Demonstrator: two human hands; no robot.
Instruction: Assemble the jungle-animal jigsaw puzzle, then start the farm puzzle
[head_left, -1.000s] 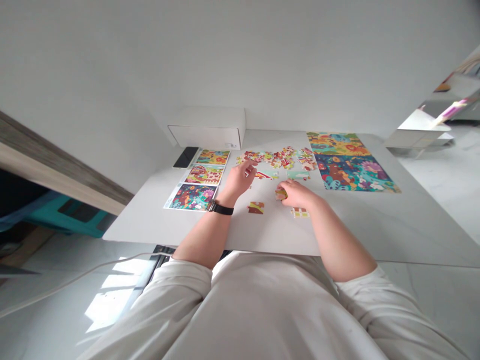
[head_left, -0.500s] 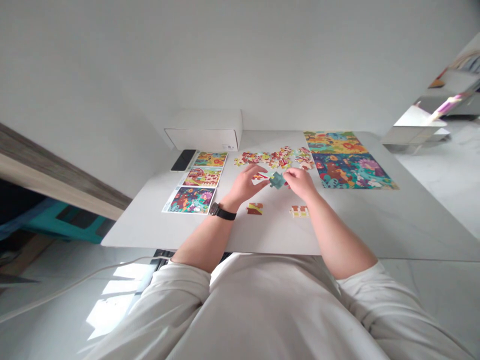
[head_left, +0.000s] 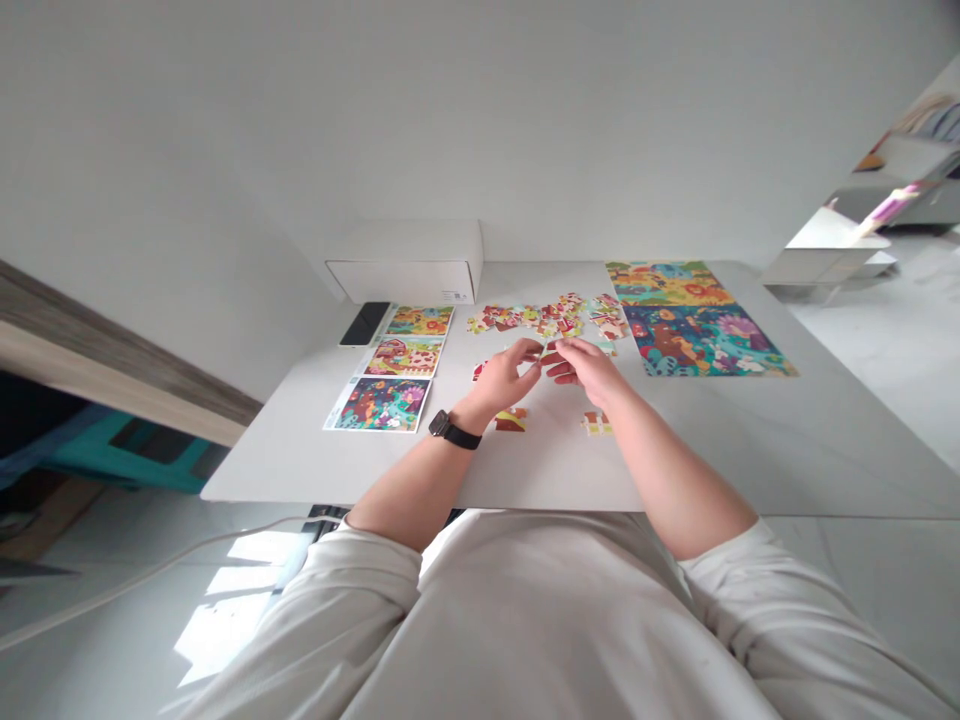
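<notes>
Just in front of the puzzle pile, my left hand (head_left: 508,374) and my right hand (head_left: 589,368) meet at the fingertips. Both are closed on a small puzzle piece (head_left: 546,351), held nearly edge-on and mostly hidden by fingers. A dark watch is on my left wrist. Nearer me on the table lie a brown-and-yellow puzzle piece (head_left: 511,421), partly behind my left hand, and a cream-and-orange fence piece (head_left: 597,424) beside my right forearm. A red piece (head_left: 478,371) peeks out left of my left hand. Beyond the hands spreads a pile of loose pieces (head_left: 562,312).
Three picture cards (head_left: 384,402) lie at left, with a black phone (head_left: 365,323) by the farthest. A white box (head_left: 405,268) stands at the back against the wall. Two joined colourful puzzle pictures (head_left: 697,340) lie at right on the white table (head_left: 750,440).
My hands have come together. The piece, earlier showing a teal face in my right hand, is now turned edge-on, and my left fingers have closed on it.
</notes>
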